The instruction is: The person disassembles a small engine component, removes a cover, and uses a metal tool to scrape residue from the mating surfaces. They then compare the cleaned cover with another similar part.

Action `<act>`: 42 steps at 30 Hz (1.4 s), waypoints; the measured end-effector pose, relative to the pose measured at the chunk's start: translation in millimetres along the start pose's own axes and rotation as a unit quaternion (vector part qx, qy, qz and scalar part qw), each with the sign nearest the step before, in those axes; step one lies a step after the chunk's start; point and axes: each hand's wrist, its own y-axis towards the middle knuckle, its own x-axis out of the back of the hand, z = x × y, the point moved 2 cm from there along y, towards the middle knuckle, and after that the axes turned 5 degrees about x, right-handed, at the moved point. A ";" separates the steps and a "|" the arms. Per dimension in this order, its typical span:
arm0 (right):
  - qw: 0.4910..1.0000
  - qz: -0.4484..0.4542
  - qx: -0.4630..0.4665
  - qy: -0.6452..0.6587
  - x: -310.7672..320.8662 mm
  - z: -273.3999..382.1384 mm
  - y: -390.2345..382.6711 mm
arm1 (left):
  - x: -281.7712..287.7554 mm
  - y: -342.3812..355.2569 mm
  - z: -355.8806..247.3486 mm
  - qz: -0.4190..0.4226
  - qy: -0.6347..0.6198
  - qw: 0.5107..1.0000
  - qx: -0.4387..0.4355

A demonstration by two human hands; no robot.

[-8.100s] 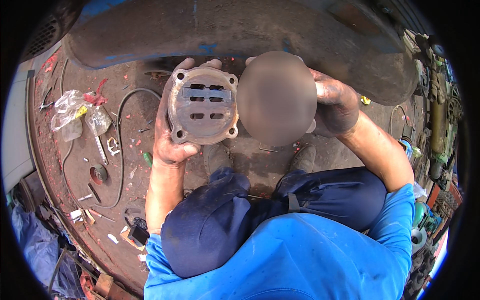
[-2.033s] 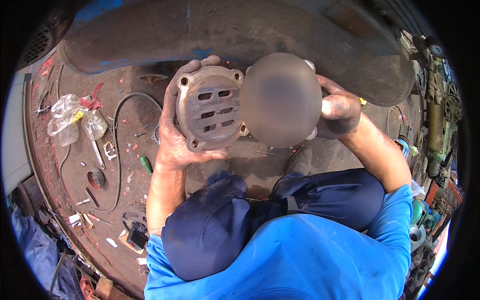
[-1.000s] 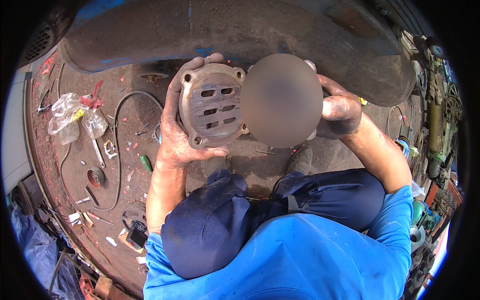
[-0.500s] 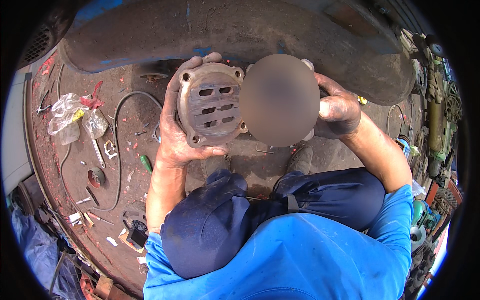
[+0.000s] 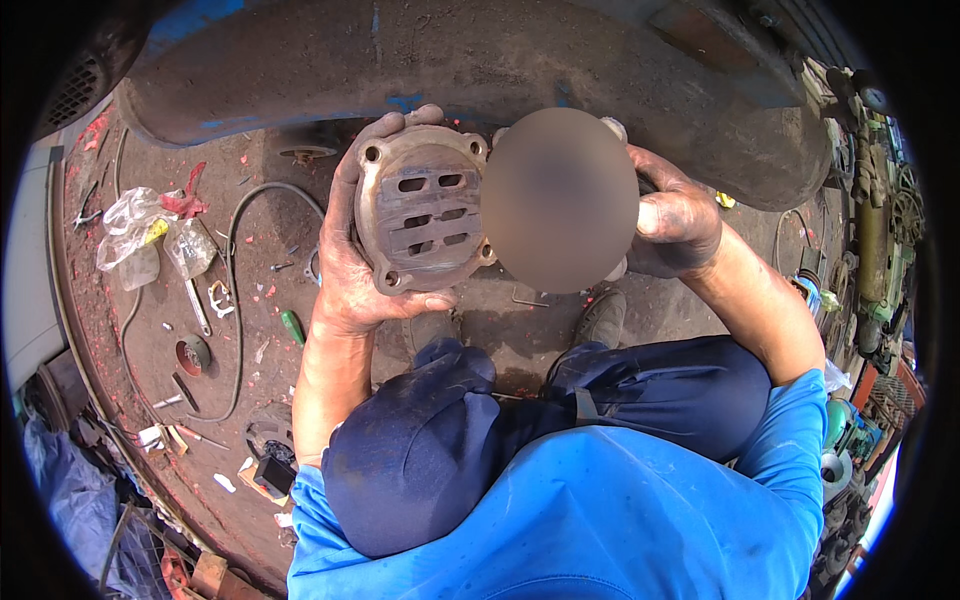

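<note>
My left hand (image 5: 343, 278) is wrapped round the rim of a round metal valve plate (image 5: 432, 215), fingers at its far edge and thumb along the near side. The plate's worn grey face is turned up, with several slots in it and bolt holes in lugs at the edge. To its right, my right hand (image 5: 683, 217) grips a second round part (image 5: 560, 200) by its right side. A blurred patch covers that part's face, so its kind is hidden. Both are held up side by side over my knees, their edges touching or nearly so.
Beyond my hands lies a large, rusty tank (image 5: 480, 70). On the dirty floor at left are a wrench (image 5: 198, 305), a hammer (image 5: 185, 391), a green-handled tool (image 5: 292, 326), plastic bags (image 5: 135, 225) and a looping cable (image 5: 232, 260). Machine parts (image 5: 875, 250) crowd the right edge.
</note>
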 end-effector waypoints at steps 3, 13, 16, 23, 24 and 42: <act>1.000 0.004 0.002 0.002 2.0 -1.1 -0.1 | -0.6 0.0 0.0 -0.004 0.000 1.000 -0.002; 1.000 0.002 -0.007 0.009 -0.1 0.6 -0.7 | 2.5 0.6 2.0 0.011 -0.002 1.000 -0.009; 1.000 0.000 -0.006 0.004 -0.5 0.9 0.3 | 2.8 0.7 2.3 0.009 -0.010 1.000 -0.007; 1.000 -0.004 -0.007 -0.001 -1.3 1.0 0.0 | 0.2 0.4 0.0 -0.001 -0.020 1.000 0.001; 1.000 -0.003 -0.009 0.000 -1.0 0.9 0.1 | -0.3 0.3 0.1 -0.005 -0.024 1.000 0.005; 1.000 -0.010 0.000 -0.010 1.7 -1.3 -0.5 | 0.1 1.1 0.3 0.007 0.003 1.000 -0.009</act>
